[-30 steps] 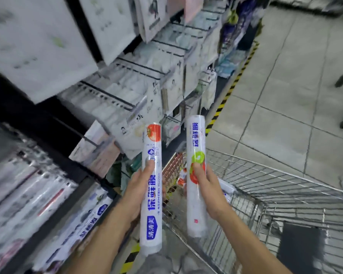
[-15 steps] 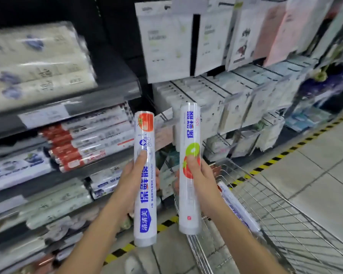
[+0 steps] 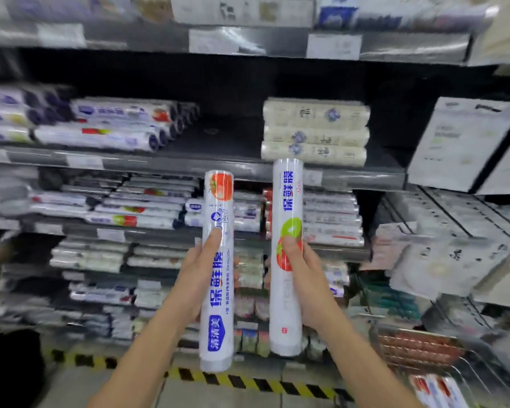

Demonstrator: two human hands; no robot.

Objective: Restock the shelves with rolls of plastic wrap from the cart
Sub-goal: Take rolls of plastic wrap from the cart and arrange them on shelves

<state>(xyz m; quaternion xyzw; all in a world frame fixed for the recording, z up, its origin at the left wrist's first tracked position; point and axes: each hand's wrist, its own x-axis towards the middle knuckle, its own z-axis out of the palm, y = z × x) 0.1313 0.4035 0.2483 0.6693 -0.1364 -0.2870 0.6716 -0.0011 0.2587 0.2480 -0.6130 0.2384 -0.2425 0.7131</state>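
Head-worn view facing shop shelving, blurred by motion. Two bare forearms rose from the lower edge of the view, each hand carrying one roll of plastic wrap.

The left hand (image 3: 194, 275) was closed around the middle of the left roll (image 3: 218, 207), with the thumb pressed on the printed side facing the camera and the fingers wrapped behind. The right hand (image 3: 308, 278) gripped the right roll (image 3: 287, 198) the same way, a little higher. Both rolls stood nearly upright, side by side but apart, with their long axes running up and away from the wrists.

Ahead of and above both grips, a dark shelf (image 3: 189, 164) carried stacked rolls (image 3: 115, 125) lying flat, lengthwise along the shelf. These sat above and to the left of the left hand. A pile of cream packs (image 3: 315, 131) sat straight above the right roll, whose top reached the shelf's front lip. Between those two piles was a bare patch of shelf (image 3: 218, 134), just above the top of the left roll. The left hand looked the nearer to that patch.

Since the shelved stock lay flat, each held roll would probably have to be tipped from upright to level before it went in.

The wire cart (image 3: 453, 366) was below and to the right of the right hand.
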